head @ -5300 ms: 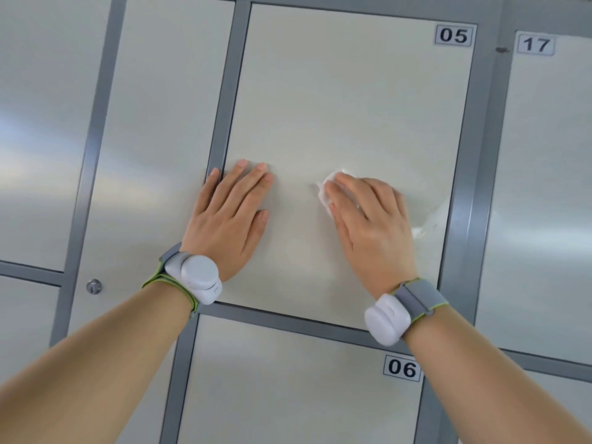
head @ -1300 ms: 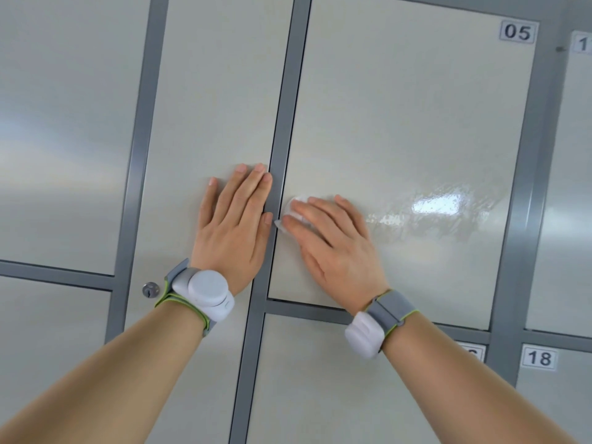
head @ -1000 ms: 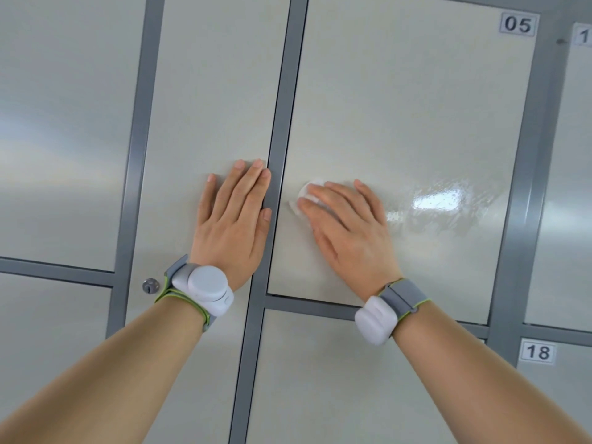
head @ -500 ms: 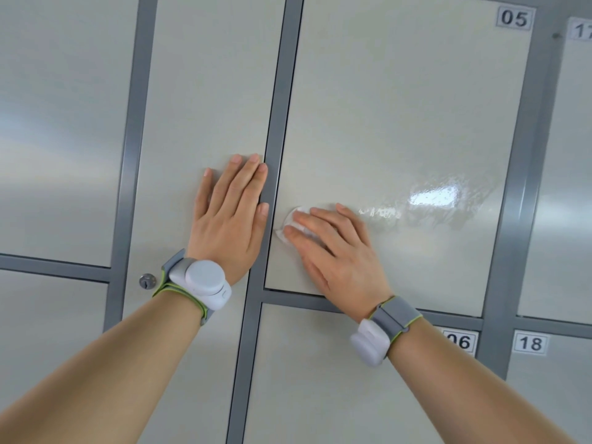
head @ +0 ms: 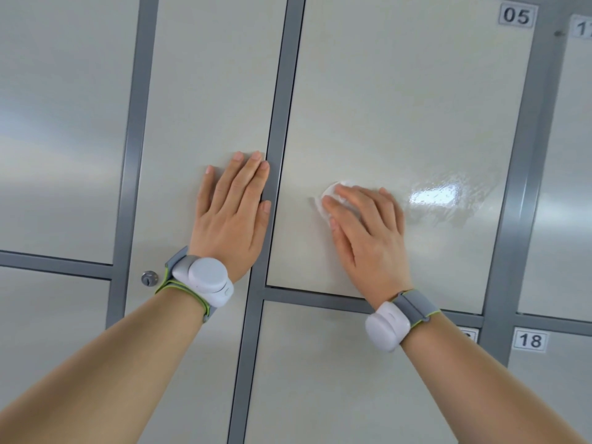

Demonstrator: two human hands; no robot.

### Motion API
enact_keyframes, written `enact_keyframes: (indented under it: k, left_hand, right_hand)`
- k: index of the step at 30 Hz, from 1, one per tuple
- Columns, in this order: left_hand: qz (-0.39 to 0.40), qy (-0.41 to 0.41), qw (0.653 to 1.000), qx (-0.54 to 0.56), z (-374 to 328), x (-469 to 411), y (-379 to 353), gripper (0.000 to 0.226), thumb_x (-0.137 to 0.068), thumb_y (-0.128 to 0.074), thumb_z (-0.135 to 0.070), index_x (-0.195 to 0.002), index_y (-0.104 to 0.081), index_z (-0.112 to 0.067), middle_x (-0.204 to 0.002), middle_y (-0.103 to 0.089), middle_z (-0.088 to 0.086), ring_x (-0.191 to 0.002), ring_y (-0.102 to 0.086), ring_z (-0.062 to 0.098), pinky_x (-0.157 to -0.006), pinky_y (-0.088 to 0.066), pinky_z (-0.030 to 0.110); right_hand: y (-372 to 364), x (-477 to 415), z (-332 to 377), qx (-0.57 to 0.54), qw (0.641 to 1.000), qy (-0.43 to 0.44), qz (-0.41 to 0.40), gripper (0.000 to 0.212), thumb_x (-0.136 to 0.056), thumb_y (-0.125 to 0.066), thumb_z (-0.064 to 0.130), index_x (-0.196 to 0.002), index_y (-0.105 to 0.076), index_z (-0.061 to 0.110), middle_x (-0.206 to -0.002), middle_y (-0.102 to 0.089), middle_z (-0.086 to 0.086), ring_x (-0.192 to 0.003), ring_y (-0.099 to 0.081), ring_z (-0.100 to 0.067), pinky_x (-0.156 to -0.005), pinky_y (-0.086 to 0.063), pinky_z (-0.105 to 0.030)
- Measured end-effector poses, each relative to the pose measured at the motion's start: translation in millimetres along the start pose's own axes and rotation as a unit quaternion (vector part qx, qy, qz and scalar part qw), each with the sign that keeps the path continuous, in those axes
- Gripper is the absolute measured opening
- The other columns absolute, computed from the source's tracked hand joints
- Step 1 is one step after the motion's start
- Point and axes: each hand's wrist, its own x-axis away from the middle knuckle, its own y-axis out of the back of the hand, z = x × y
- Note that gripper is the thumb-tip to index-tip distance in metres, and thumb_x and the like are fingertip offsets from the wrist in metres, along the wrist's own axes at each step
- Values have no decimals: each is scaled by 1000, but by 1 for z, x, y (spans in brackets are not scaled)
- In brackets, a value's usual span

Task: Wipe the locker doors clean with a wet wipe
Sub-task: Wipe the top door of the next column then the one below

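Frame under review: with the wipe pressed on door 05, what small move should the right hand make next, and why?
Probably slide the wet wipe upward under the right hand. A wet sheen shows only in the band right of the hand, while the upper part of door 05 looks matte, likely unwiped.

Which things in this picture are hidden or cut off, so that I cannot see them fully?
Head view only.
1. Wet wipe: mostly under the fingers of the right hand; only a white edge shows.
2. Number label at the right edge: cut by the frame; only the 1 is whole.
3. Lower label, under door 05: almost all behind the right forearm; unreadable.
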Motion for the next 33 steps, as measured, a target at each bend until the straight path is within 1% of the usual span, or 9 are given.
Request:
enact_keyframes:
  k: [4,10,12,15,17,20,22,27,33]
  left_hand:
    - [0,-2,1000,0,1,0,0,49,-106,-35,-24,-151,-42,-5,-159,-38,7,-151,-24,23,-125,-10,45]
    - [-2,-5,1000,0,0,0,1,49,-106,-35,-24,-151,-42,-5,-159,-39,7,-150,-26,24,-125,-11,46]
    - [-3,-5,1000,1,-1,-1,0,49,-106,-35,-24,-151,-42,-5,-159,-39,7,-150,-26,24,-125,-12,46]
    - [-5,-5,1000,1,0,0,0,48,-106,-36,-23,-151,-42,-5,-159,-39,7,-150,-26,24,-125,-11,45]
    - [-6,-7,1000,0,0,1,0,48,-106,-36,-23,-151,-42,-5,-159,-39,7,-150,-26,24,-125,-11,45]
    - [-5,-10,1000,0,0,0,0,48,-106,-36,-22,-151,-42,-4,-159,-39,7,-150,-26,24,-125,-11,46]
    - [-6,-10,1000,-2,0,-1,0,48,-106,-37,-22,-151,-42,-4,-159,-39,7,-150,-26,25,-125,-12,47]
    - [-5,-8,1000,-2,0,0,0,49,-107,-33,-25,-150,-42,-4,-158,-39,8,-150,-26,25,-125,-10,45]
    - [2,-7,1000,1,0,0,0,49,-107,-33,-25,-150,-42,-4,-158,-39,8,-150,-26,25,-125,-12,48]
  right_hand:
    - [-2,15,10,-22,997,62,35,30,-91,-65,4,-120,-72,12,-128,-65,-9,-118,-59,-32,-107,-39,-52]
    - [1,16,8,-8,995,82,49,30,-91,-65,7,-120,-72,14,-128,-65,-6,-118,-60,-30,-108,-39,-52]
    - [5,11,2,4,997,66,37,30,-91,-66,7,-120,-72,15,-128,-65,-6,-117,-60,-29,-108,-39,-51]
    - [11,6,-11,17,1000,1,4,26,-93,-65,8,-118,-72,13,-127,-65,-7,-116,-57,-31,-110,-36,-47]
    - [14,4,-19,28,999,-35,-8,24,-96,-62,10,-118,-71,12,-128,-64,-8,-116,-55,-31,-109,-37,-47]
    - [14,8,-20,32,998,-47,-16,25,-96,-60,8,-119,-71,10,-128,-63,-11,-118,-50,-30,-109,-36,-46]
    - [13,11,-15,24,999,-35,-13,26,-94,-62,5,-118,-71,9,-127,-63,-12,-119,-50,-30,-109,-36,-46]
    - [8,30,0,20,999,34,35,34,-89,-66,3,-121,-71,12,-130,-64,-9,-119,-58,-33,-107,-39,-52]
    - [9,33,-3,27,998,48,34,32,-90,-66,6,-121,-71,15,-129,-64,-7,-118,-60,-30,-104,-41,-54]
